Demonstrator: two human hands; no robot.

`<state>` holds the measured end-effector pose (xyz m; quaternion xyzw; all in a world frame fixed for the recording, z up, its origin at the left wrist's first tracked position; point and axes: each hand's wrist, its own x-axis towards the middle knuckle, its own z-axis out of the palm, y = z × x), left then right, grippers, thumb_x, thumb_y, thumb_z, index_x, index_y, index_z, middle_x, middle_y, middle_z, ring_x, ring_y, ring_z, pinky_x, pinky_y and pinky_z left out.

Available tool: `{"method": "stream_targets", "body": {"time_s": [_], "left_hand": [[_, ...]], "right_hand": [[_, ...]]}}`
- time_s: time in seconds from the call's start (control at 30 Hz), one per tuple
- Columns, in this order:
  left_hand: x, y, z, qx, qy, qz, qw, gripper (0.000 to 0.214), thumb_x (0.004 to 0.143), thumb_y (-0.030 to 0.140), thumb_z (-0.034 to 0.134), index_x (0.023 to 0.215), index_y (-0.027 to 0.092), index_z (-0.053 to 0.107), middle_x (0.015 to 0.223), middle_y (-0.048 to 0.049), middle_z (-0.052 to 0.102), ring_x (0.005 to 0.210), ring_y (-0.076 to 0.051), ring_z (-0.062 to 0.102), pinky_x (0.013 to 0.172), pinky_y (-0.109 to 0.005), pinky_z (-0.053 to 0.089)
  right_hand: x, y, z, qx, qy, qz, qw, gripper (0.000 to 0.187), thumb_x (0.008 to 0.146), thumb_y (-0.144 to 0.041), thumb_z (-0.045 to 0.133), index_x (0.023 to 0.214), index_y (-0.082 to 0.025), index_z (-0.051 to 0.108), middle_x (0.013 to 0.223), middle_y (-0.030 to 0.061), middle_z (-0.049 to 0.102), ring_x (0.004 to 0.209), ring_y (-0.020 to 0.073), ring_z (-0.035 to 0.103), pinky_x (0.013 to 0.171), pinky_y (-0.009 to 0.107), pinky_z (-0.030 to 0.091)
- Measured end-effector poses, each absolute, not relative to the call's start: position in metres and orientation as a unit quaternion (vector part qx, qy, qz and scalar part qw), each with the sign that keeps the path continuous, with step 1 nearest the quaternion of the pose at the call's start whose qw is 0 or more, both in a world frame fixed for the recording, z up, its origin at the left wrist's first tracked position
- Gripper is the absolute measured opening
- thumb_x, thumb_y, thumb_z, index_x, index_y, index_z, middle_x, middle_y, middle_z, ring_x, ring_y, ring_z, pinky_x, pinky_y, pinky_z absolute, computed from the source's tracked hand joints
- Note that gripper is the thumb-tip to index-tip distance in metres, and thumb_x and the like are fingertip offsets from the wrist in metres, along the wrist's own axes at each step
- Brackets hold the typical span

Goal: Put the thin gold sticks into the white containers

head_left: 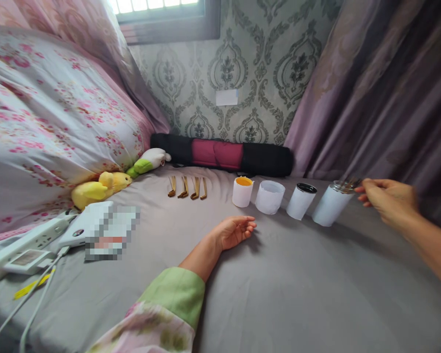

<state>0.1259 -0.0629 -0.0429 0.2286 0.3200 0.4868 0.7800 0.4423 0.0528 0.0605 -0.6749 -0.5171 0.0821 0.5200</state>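
My right hand [389,200] is at the mouth of the rightmost white-wrapped container [328,208], fingers pinched together. Thin dark pieces show blurred at its rim beside the fingertips, and what the fingers grip is too unclear to name. My left hand [237,232] rests on the grey sheet with fingers loosely curled and nothing visible in it. Ahead of it stand a white-wrapped container with an orange inside [242,193], a wider white one [269,200] and a dark-lined one [299,203]. Several thin gold-coloured bent pieces [184,189] lie in small groups to the left.
A black and maroon bolster [220,154] lies along the wall. At left are yellow [99,189] and white-green [149,162] plush toys, a white power bank [86,223], a blurred-out packet [113,233], a power strip [29,240] and cables. Purple curtains [360,98] hang at right.
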Motion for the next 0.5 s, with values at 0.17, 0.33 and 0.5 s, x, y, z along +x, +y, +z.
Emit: {"method": "stream_targets", "body": {"time_s": [0.17, 0.33, 0.5], "left_hand": [[0.125, -0.063, -0.043, 0.230, 0.319, 0.484, 0.782, 0.011, 0.074, 0.012, 0.054, 0.083, 0.007, 0.058, 0.070, -0.0059, 0.059, 0.057, -0.006, 0.054, 0.053, -0.016, 0.043], [0.125, -0.062, -0.043, 0.230, 0.318, 0.482, 0.783, 0.011, 0.074, 0.012, 0.053, 0.083, 0.007, 0.057, 0.070, -0.0058, 0.059, 0.058, -0.006, 0.054, 0.053, -0.016, 0.043], [0.125, -0.062, -0.045, 0.232, 0.313, 0.484, 0.784, 0.011, 0.074, 0.012, 0.053, 0.083, 0.007, 0.058, 0.071, -0.0062, 0.060, 0.058, -0.006, 0.054, 0.053, -0.016, 0.043]], "right_hand": [[0.443, 0.049, 0.062, -0.662, -0.525, 0.113, 0.523, 0.015, 0.072, -0.023, 0.049, 0.062, -0.014, 0.053, 0.061, 0.0071, 0.059, 0.037, 0.0059, 0.044, 0.033, 0.016, 0.036], [0.437, 0.041, 0.065, -0.659, -0.511, 0.125, 0.538, 0.012, 0.073, -0.021, 0.049, 0.063, -0.014, 0.052, 0.069, 0.0099, 0.060, 0.039, 0.0057, 0.044, 0.032, 0.016, 0.035], [0.436, 0.037, 0.064, -0.662, -0.500, 0.131, 0.543, 0.011, 0.073, -0.020, 0.048, 0.064, -0.015, 0.051, 0.066, 0.0080, 0.058, 0.038, 0.0060, 0.045, 0.031, 0.016, 0.035]]}}
